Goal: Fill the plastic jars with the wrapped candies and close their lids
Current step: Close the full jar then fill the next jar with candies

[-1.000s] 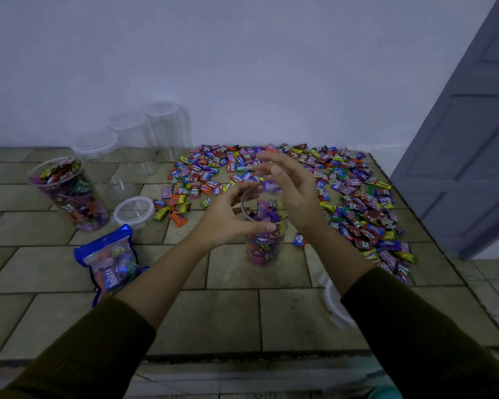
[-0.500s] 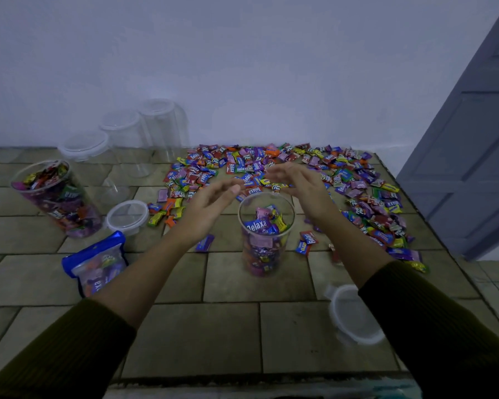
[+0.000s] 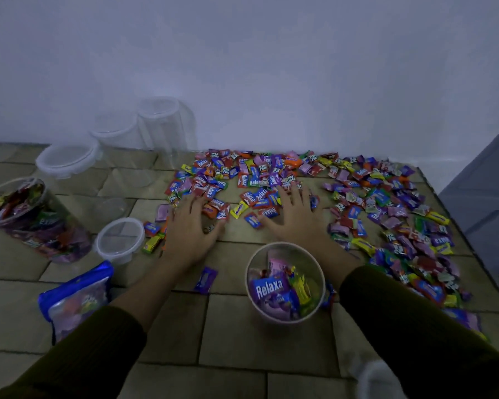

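Since the next move, as I judge it, is a scoop carried back to the jar, what matters is that the jar sits behind both grips, on my side of them. The tiled counter [image 3: 167, 335] carries a broad spread of wrapped candies [image 3: 386, 214] that runs from the far wall down the right edge, thickest to the right.

The open jar [image 3: 308, 259] stands upright near me with its mouth up and no lid. It looks roughly half full, a purple "Relaxa" wrapper on top, and it is just beside my right forearm. The right grip [image 3: 296, 223] is therefore the nearer one and only has to draw straight back. The left grip [image 3: 189, 237] must come back and across.

Both grips lie palm down with fingers spread, pressing on the near edge of the candy spread and pinching nothing. The candies lie under and beyond the fingertips.

At far left a filled jar [image 3: 18, 182] leans, uncapped, with a loose lid [image 3: 120, 240] beside it. A pale blur at the bottom right may be the open jar's lid [image 3: 378, 378], though I cannot be sure.

One stray purple candy [image 3: 205, 279] lies alone between the left wrist and the open jar.
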